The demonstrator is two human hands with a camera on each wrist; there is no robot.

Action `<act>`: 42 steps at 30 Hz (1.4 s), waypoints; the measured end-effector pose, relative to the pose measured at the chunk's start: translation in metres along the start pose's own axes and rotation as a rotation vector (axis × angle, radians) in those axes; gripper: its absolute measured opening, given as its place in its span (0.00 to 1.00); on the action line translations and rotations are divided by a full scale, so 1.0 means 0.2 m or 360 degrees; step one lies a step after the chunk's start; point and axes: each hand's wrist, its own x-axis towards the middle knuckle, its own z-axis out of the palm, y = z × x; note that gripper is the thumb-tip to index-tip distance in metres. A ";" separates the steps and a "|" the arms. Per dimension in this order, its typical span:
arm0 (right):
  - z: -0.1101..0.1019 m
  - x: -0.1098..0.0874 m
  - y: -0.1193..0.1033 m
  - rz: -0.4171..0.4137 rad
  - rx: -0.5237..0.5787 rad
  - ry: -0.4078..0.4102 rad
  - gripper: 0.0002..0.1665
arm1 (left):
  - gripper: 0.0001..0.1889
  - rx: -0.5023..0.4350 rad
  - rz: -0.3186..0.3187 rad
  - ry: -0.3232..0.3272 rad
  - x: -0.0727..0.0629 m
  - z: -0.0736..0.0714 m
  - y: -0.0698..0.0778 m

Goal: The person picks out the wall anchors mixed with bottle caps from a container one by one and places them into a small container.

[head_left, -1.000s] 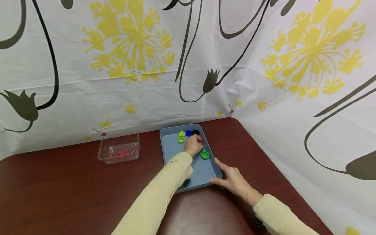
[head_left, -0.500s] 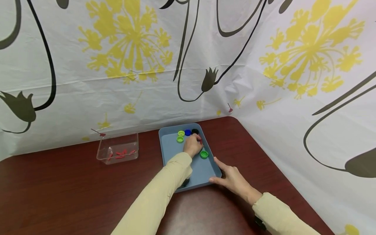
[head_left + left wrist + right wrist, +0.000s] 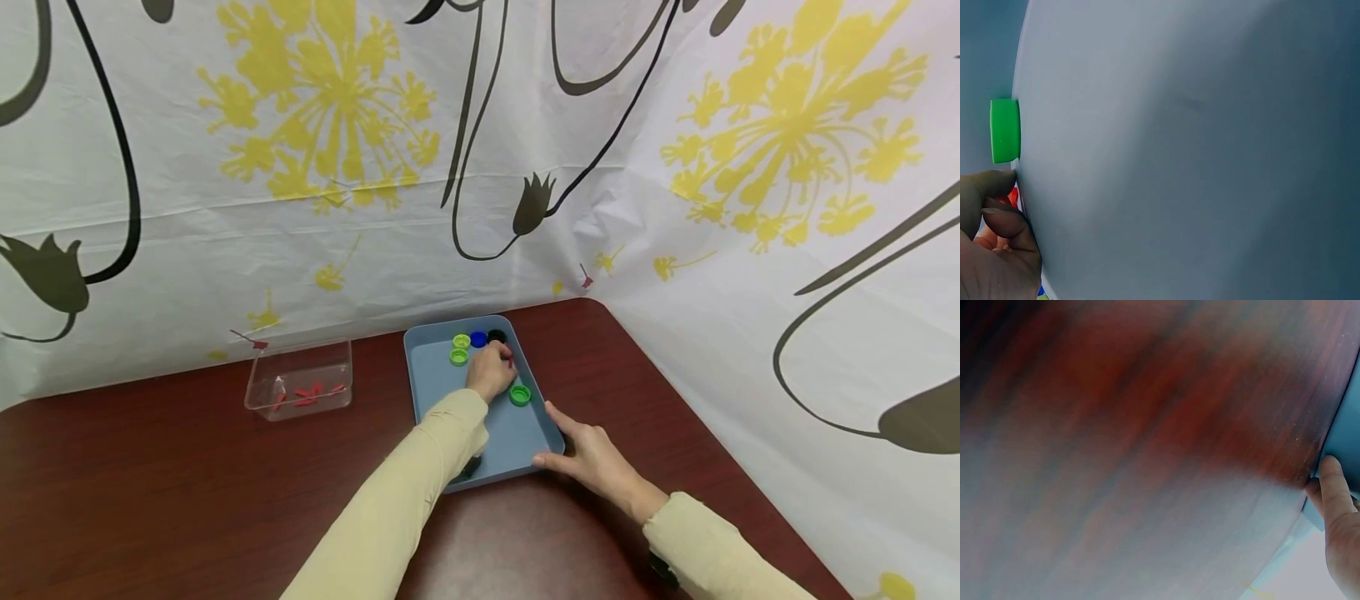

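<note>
My left hand (image 3: 491,371) reaches into the blue-grey tray (image 3: 517,442), its fingers curled and thumb close to them. A small red piece (image 3: 1014,197) shows between thumb and fingers in the left wrist view, mostly covered. Close to this hand stands a green bottle cap (image 3: 520,395), near the tray's right wall. Beyond the fingers are a black cap (image 3: 497,336), a blue cap (image 3: 478,339) and two yellow-green caps, one farther (image 3: 461,342) and one nearer (image 3: 458,357). My right hand (image 3: 592,458) holds the tray's near right corner, thumb on the near edge and fingers along the right side.
Left of the tray, a clear plastic box (image 3: 262,392) contains several small red pieces (image 3: 307,394). Both stand on a dark red-brown table (image 3: 172,492). A white patterned sheet (image 3: 360,258) hangs behind the table and along its right side.
The head view has shifted slightly, moving the scene a little left. Both hands keep nearly the same places at the tray, and the caps have not moved within it.
</note>
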 end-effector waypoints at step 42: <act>-0.01 0.00 -0.01 0.0069 0.0017 -0.0032 0.50 | 0.12 -0.0035 0.0096 -0.0107 0.02 -0.02 -0.03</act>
